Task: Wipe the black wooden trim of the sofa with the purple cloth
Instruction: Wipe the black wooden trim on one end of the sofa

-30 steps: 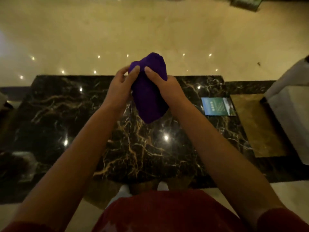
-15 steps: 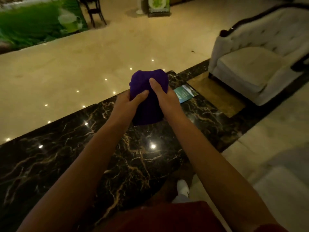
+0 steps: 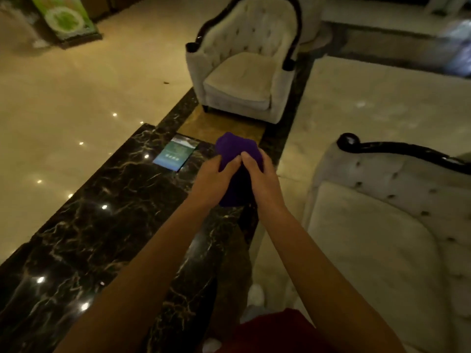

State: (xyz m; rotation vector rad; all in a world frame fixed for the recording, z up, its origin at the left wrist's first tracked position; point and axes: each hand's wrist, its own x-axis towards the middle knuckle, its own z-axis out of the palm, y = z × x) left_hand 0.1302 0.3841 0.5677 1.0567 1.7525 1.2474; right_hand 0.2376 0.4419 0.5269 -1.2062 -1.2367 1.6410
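Hands grip one bunched purple cloth [image 3: 235,159]: left hand [image 3: 212,183] and right hand [image 3: 260,178] both clasp it. Sofa [image 3: 382,225] with black wooden trim [image 3: 397,149] stands apart, right.

Legible text: none | card [image 3: 176,152] on dark marble floor strip [image 3: 107,200]: print too small and blurred to read | green floor sign [image 3: 65,20]: graphic only, lettering unreadable

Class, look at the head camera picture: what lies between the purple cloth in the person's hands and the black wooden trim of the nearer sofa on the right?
Only bare pale floor separates the purple cloth from the black wooden trim; nothing stands between.
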